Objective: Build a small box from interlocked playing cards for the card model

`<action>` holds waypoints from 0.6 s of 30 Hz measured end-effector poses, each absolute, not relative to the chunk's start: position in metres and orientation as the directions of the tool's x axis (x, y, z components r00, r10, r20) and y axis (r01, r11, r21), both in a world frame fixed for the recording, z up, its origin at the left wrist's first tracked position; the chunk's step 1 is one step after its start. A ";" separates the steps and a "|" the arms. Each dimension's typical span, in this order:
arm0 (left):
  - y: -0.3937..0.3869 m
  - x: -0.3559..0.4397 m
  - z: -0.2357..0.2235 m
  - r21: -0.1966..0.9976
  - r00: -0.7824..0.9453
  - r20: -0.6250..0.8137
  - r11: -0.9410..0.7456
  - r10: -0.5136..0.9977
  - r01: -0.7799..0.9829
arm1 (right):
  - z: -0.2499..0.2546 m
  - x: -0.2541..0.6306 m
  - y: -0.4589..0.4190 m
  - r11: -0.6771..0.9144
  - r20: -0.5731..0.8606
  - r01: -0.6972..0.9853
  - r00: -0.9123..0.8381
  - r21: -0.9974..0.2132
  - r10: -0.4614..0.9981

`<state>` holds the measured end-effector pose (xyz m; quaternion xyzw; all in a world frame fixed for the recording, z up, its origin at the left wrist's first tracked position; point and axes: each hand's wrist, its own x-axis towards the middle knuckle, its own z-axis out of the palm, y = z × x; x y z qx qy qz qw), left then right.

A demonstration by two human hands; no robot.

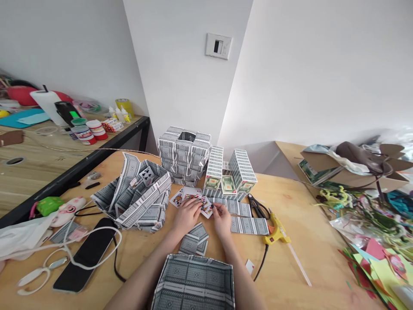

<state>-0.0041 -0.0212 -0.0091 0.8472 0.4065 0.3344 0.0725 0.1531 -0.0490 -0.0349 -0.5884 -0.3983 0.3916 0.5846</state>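
Note:
Face-up playing cards (177, 199) are spread on the wooden table in front of me. My left hand (189, 214) lies over them, its fingers stretched out and resting on the cards. Beside it, my right hand (221, 220) pinches the edge of a playing card (207, 211) between thumb and fingers. Face-down cards (190, 243) sit below my hands. Closest to me is an open box made of cards (193, 275), between my forearms. Joined strips of cards (248, 225) lie just right of my right hand.
A yellow glue gun (276, 232) and black scissors (258, 207) lie at right. Behind stand card-deck boxes (244, 168) and a card-built block (183, 155). A card basket (138, 198), phone (87, 254) and white scissors (41, 271) occupy the left; paper scraps (371, 267) lie far right.

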 end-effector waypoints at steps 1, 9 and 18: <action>-0.023 -0.004 -0.007 0.389 0.481 0.498 -0.682 0.722 0.620 | -0.034 0.153 -0.049 0.003 0.003 0.001 0.370 -1.000 0.929; -0.032 -0.004 0.008 0.434 0.550 0.503 -0.745 0.667 0.507 | -0.027 0.153 -0.050 0.058 0.028 -0.080 0.339 -0.995 0.940; -0.017 -0.013 -0.017 0.834 0.112 0.355 -0.369 0.928 0.411 | -0.025 0.154 -0.051 0.068 0.020 -0.139 0.321 -0.988 0.947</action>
